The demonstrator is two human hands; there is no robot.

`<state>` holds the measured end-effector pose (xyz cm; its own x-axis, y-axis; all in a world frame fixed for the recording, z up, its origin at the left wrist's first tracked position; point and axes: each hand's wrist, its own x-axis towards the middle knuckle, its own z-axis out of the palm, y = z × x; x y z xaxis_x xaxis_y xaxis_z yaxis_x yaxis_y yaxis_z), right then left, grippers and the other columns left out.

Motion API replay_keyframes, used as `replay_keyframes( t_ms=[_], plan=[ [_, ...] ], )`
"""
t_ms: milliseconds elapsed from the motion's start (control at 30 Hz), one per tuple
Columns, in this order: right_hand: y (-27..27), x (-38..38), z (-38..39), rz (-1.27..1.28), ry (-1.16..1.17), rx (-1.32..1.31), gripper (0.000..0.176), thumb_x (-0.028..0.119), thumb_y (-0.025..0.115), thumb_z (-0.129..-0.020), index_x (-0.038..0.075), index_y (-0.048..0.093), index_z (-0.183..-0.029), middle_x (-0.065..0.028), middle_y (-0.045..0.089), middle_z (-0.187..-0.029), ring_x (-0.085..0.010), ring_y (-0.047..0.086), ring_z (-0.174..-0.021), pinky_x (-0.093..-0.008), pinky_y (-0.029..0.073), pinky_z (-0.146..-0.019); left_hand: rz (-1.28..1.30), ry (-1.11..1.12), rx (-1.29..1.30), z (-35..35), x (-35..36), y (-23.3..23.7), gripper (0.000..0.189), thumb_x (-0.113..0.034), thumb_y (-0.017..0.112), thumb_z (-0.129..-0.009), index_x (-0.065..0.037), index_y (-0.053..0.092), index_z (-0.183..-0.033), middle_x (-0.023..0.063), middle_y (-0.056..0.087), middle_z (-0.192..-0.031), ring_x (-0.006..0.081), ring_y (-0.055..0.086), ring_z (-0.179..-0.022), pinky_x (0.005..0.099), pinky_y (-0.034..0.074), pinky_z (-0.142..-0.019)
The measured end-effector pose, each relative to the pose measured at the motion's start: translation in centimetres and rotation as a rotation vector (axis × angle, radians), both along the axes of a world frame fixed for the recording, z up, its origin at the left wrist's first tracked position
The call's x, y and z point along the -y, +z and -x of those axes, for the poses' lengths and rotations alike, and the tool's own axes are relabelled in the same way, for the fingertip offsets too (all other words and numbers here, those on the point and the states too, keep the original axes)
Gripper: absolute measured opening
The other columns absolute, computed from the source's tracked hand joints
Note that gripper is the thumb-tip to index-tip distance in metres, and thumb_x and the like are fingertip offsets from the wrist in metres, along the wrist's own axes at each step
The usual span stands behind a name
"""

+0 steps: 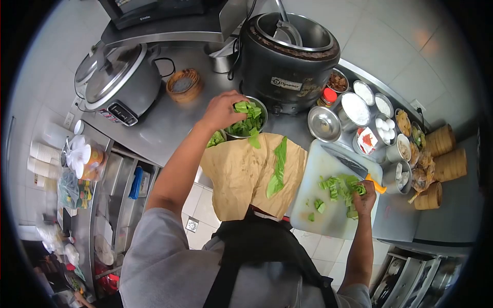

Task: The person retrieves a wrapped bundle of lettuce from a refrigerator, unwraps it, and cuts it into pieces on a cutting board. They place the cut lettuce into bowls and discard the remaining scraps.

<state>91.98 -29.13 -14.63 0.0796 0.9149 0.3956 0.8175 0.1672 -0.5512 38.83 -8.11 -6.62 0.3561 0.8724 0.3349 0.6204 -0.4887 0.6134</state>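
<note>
Over a metal bowl (264, 123) of chopped leafy greens (250, 119), my left hand (224, 110) has its fingers curled around some of the leaves. My right hand (365, 197) is closed on cut greens at the right side of the white cutting board (308, 190). More chopped pieces (334, 187) lie beside it. A knife (346, 160) with an orange handle rests across the board's upper right. Between my hands, brown paper (231, 174) carries a long green leaf (278, 169).
Behind the bowl stands a large black soup warmer (287, 66). A rice cooker (123, 77) and a bamboo steamer (183, 86) are at the left. Bowls of ingredients, a metal lid (324, 123) and stacked bamboo steamers (450, 165) line the right.
</note>
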Motion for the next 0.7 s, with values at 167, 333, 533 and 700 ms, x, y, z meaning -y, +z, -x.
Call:
replay_keyframes(
  t_ms=[167,333,533,700],
  plan=[
    [1.4,-0.6,-1.4,-0.065,-0.097,-0.23,0.023,-0.001,0.063,-0.064,0.001,0.063,-0.086,-0.0089,0.061,-0.091,-0.0234,0.059,-0.09,-0.0327,0.045,-0.087,0.137,-0.003,-0.36,-1.9,-0.3,-3.5,0.054,-0.031,0.078,-0.073,-0.013,0.066,-0.122,0.0084,0.061,-0.126,0.0299,0.057,-0.117,0.0404,0.043,-0.099],
    [4.4,-1.1,-1.8,-0.104,-0.061,-0.386,0.024,-0.003,0.054,-0.068,0.002,0.062,-0.09,-0.0036,0.06,-0.09,-0.0138,0.055,-0.084,-0.0259,0.043,-0.08,-0.157,0.202,-0.184,-3.4,3.4,-2.3,0.05,-0.028,0.078,-0.073,-0.014,0.067,-0.12,0.0077,0.062,-0.119,0.0291,0.057,-0.112,0.0411,0.043,-0.093],
    [8.8,-2.9,-0.9,-0.058,-0.06,-0.688,0.025,0.002,0.053,-0.073,0.0,0.062,-0.096,-0.0054,0.061,-0.092,-0.0134,0.056,-0.083,-0.0261,0.045,-0.08,-0.212,0.296,-0.275,-7.0,8.8,-4.7,0.029,-0.019,0.078,-0.074,-0.011,0.073,-0.101,0.0078,0.061,-0.092,0.0293,0.058,-0.095,0.0416,0.046,-0.082],
    [12.1,-9.3,4.1,-0.013,0.181,-0.916,0.028,0.001,0.052,-0.075,-0.002,0.06,-0.102,-0.0101,0.063,-0.095,-0.0168,0.061,-0.08,-0.0297,0.052,-0.071,-0.186,0.331,-0.128,-6.9,7.9,-5.8,0.015,-0.014,0.073,-0.077,-0.008,0.072,-0.091,0.0097,0.063,-0.088,0.029,0.06,-0.091,0.0412,0.047,-0.08]
  ],
)
